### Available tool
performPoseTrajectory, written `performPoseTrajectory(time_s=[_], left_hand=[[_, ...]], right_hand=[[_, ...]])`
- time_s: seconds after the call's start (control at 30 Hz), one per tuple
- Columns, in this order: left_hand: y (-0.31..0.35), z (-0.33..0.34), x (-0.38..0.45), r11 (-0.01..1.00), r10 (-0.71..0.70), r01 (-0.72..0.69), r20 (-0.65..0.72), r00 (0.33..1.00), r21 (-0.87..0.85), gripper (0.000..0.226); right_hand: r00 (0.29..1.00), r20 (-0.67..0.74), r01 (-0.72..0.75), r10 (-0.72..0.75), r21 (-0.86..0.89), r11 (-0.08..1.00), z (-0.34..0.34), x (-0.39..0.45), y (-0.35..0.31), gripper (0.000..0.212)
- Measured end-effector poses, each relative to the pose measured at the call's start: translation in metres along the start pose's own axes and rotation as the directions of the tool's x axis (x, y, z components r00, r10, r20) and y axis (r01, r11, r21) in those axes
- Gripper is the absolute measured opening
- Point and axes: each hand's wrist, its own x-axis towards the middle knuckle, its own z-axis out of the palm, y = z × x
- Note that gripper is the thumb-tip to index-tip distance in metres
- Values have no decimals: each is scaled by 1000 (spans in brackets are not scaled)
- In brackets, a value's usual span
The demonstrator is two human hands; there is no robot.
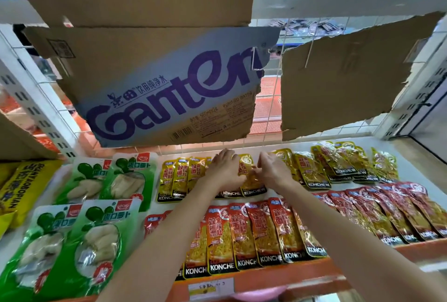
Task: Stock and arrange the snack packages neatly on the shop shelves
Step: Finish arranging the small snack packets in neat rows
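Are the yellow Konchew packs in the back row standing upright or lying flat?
Lying flat: the yellow Konchew packs rest face-up on the shelf, overlapping sideways, labels facing the camera.
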Motion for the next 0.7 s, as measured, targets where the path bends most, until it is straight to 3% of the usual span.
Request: performPoseTrajectory(time_s=[0.17, 0.3, 0.43, 0.53, 0.63, 0.7], left_hand=[[5, 10, 4, 1000, 26, -27, 120, 992, 4, 92], [2, 12, 3, 998, 45, -39, 147, 988, -40, 92], [4, 11, 3, 998, 42, -34, 139, 989, -58, 92], [3, 12, 5, 996, 35, -25, 123, 992, -80, 92], [3, 13, 7, 995, 27, -17, 103, 994, -100, 94], [4, 14, 7, 995, 17, -7, 90, 996, -103, 94]], right_hand=[[987, -130, -90, 99, 72, 993, -22, 2, 32, 36], [975, 21, -218, 220, -64, 974, -31, -2, 56, 68], [952, 110, -291, 286, 37, 956, -31, -4, 54, 63], [965, 106, -259, 240, 241, 935, -40, -1, 46, 42], [981, 124, -193, 148, 589, 785, -44, 1, 31, 38], [978, 152, -206, 141, 647, 734, -36, 3, 23, 32]])
